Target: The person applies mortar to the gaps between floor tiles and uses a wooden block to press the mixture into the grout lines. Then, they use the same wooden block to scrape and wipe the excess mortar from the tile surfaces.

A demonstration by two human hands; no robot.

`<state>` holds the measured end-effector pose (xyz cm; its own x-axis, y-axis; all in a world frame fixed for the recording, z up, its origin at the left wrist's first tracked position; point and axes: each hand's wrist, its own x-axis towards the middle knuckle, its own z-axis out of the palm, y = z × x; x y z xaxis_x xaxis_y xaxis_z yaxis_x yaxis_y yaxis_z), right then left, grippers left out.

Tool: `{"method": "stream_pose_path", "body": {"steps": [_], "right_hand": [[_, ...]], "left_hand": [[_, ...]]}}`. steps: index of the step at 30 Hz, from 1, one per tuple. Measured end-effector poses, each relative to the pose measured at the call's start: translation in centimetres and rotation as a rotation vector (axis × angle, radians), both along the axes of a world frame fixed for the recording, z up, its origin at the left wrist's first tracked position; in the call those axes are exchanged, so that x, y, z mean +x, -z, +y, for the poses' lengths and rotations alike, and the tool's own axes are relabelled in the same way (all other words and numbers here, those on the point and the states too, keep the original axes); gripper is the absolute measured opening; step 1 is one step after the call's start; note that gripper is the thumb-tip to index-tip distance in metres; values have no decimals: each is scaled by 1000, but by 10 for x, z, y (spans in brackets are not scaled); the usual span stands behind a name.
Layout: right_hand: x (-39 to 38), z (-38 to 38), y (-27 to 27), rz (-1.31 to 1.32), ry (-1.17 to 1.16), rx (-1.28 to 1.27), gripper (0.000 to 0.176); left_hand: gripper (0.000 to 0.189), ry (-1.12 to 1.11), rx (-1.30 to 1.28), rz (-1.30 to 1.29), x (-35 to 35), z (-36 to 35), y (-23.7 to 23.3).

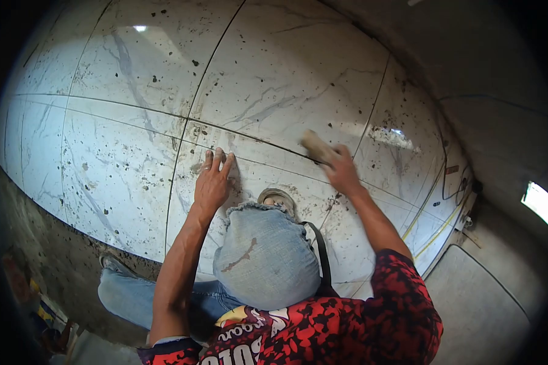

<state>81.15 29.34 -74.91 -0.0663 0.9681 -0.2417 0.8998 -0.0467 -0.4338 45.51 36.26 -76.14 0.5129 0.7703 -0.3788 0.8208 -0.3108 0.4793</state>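
Note:
My right hand (343,171) is closed on the near end of a tan oblong block (316,147), blurred by motion, like a brush or sponge in shape. The block is close over the white marbled floor tile (286,73), beside a dark joint line. My left hand (212,182) rests on the tile with its fingers stretched out and a little apart, holding nothing. Its fingertips lie just below the same long joint. Dark crumbs and grey smears of dirt are scattered over the tiles around both hands.
My bent knee in worn jeans (268,255) and a sandalled foot (278,199) are between my arms. A dark strap (320,249) hangs beside the knee. Yellow strips (435,234) and a cable (446,182) lie at right, near rough bare ground (73,243) at left.

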Motion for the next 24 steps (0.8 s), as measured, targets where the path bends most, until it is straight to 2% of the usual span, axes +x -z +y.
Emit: {"method": "stream_pose_path", "body": {"steps": [3, 6, 10, 13, 16, 20, 23, 24], "right_hand": [[73, -60, -16, -250, -95, 31, 60], [84, -75, -21, -304, -174, -42, 63], [83, -64, -22, -301, -229, -38, 65], [83, -75, -24, -311, -324, -133, 66], [81, -88, -13, -278, -201, -30, 65], [79, -76, -14, -271, -209, -69, 61], [65, -50, -6, -183, -181, 44, 57], [49, -35, -3, -175, -247, 81, 57]], "left_hand": [[69, 31, 36, 51, 1, 0, -2], [68, 20, 26, 67, 4, -1, 0], [72, 22, 0, 49, 1, 2, 0], [72, 22, -18, 39, -2, 2, 0], [72, 4, -14, 18, 0, 2, 2], [69, 23, 0, 27, -2, 0, 4], [69, 28, 12, 27, -1, 1, 5], [71, 30, 7, 27, -1, 0, 5]]}}
